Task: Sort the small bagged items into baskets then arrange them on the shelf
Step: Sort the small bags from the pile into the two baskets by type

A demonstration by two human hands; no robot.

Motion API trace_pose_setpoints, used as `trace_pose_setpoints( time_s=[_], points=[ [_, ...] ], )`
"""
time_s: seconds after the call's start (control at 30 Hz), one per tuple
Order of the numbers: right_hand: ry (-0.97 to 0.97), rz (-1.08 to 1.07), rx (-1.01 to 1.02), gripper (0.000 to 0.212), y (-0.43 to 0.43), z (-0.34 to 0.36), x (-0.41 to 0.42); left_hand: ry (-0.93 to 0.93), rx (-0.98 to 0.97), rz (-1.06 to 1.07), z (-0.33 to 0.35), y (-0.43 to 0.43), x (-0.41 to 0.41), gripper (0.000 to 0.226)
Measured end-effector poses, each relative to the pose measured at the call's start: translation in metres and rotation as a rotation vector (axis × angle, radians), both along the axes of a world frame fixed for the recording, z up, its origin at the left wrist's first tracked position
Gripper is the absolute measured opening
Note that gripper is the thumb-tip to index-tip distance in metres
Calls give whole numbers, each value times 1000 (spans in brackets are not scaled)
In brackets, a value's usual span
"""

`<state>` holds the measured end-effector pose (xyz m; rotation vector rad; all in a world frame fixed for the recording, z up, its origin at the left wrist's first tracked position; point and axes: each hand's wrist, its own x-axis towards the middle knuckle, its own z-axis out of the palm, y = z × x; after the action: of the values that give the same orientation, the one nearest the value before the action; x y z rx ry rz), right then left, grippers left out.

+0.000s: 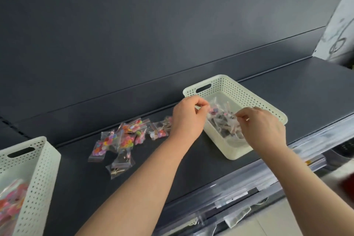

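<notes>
1. Closest in: two bare forearms, reaching up from the bottom edge toward a dark shelf.
2. Left hand at the left wall of the cream basket, fingers curled, thumb and forefinger pinching a clear bag with something pink and purple inside, held just over the rim.
3. Right hand above the same basket's near half, fingers curled inward, fingertips pinched on the edge of a second bag atop the heap; blurred there, so contents unclear. Thin ring on one finger.
4. Cream basket perforated, with a slot handle in its far-left wall, sitting askew on the shelf near the front edge. Inside: a heap of bags, mostly clear with dark and pale bits.
5. Loose pile of bags flat on the shelf, left of the left wrist, between the two baskets; bright multicoloured pieces in most, metal clips in the nearest ones.
6. Second basket of the same kind at the bottom-left corner, partly cut off by the frame, holding colourful bags in pinks, reds and oranges.
7. Behind everything, a plain dark back panel; at upper right, a white wall with dark scribbles.
8. Along the shelf's front edge, a clear price rail with pale paper slips tucked in below.
</notes>
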<state>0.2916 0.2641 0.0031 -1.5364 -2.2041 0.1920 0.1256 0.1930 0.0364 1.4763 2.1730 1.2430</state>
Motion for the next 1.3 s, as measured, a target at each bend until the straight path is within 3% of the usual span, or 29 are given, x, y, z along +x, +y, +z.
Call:
trace_pose_setpoints(
  time_s=[0.17,0.37,0.47,0.6,0.7,0.83,1.0,1.2,1.3],
  points=[
    [95,57,79,22,1,9,-8,-6,-86,20,-10,14,8,15],
    [94,272,149,18,-19,14,-52,51,-163,238,-30,-25,-31,18],
    [119,409,160,14,-34,12,-78,238,-342,325,-37,-48,-64,27],
    [85,530,70,21,-46,-3,-107,467,-599,154,-53,-63,-91,53],
    [-59,544,-17,39,-45,-18,-125,496,-636,74,-64,-73,-98,58],
    [-200,533,-117,55,-36,-36,-154,479,-601,59,-65,-91,-109,38],
    [-179,457,-127,43,-37,-48,-164,397,-551,111,-54,-103,-115,28],
    [-156,341,-180,28,-44,-52,-149,388,-589,269,-61,-96,-105,47],
    [-229,324,-151,17,-47,-50,-144,358,-589,273,-61,-94,-103,32]
  ],
)
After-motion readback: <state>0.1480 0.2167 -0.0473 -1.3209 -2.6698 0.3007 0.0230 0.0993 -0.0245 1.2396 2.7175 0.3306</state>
